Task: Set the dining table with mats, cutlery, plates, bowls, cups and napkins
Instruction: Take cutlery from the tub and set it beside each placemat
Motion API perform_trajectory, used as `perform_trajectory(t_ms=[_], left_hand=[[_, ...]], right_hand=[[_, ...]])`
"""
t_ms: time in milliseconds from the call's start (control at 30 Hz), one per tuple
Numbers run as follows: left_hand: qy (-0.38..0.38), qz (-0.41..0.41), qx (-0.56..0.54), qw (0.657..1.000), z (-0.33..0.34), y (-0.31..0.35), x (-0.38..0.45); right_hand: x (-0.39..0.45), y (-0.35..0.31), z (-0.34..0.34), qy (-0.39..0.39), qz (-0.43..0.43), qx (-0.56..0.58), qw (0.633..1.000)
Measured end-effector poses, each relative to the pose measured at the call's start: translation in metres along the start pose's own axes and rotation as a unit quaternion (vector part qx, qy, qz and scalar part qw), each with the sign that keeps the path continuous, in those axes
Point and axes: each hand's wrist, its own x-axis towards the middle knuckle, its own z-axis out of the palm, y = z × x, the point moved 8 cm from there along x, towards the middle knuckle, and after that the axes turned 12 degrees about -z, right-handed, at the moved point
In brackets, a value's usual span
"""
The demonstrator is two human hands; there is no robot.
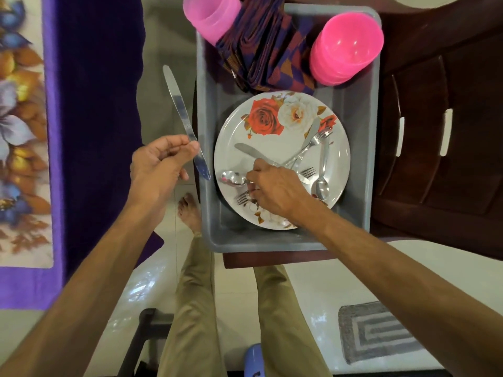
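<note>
While the right hand [275, 190] curls onto cutlery on the rose plate [275, 137] inside the grey tub [362, 164], the left hand [160, 164] pinches a table knife [181, 110] just outside the tub's left rim, over open floor before the purple-clothed counter [95, 118].

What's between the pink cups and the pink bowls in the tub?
In the head view, the folded purple-and-orange napkins fill the stretch between the pink cups and the pink bowls, at the far end of the grey tub.
</note>
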Motion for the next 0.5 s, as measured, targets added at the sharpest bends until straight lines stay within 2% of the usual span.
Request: perform_trajectory(t_ms=[100,267,333,400,467,500], left_hand=[[-0.001,-0.004,-0.007,1.000,-0.002,-0.003,-0.001],[-0.011,-0.006,-0.016,1.000,-0.005,-0.009,-0.002],[-0.012,-0.007,-0.016,1.000,-0.006,-0.013,-0.003],[-0.015,-0.009,-0.017,1.000,-0.007,-0.018,-0.003],[-0.016,-0.011,-0.013,1.000,-0.008,-0.023,-0.005],[-0.017,-0.012,-0.012,1.000,-0.008,-0.026,-0.005]], right_hand=[[-0.006,0.023,-0.003,0.024,0.067,0.132,0.989],[-0.025,0.062,-0.016,0.122,0.160,0.313,0.928],[-0.033,0.076,-0.024,0.185,0.193,0.293,0.918],[-0.044,0.079,-0.038,0.253,0.206,0.193,0.925],[-0.047,0.061,-0.051,0.280,0.167,0.107,0.939],[-0.044,0.046,-0.051,0.259,0.121,0.082,0.955]])
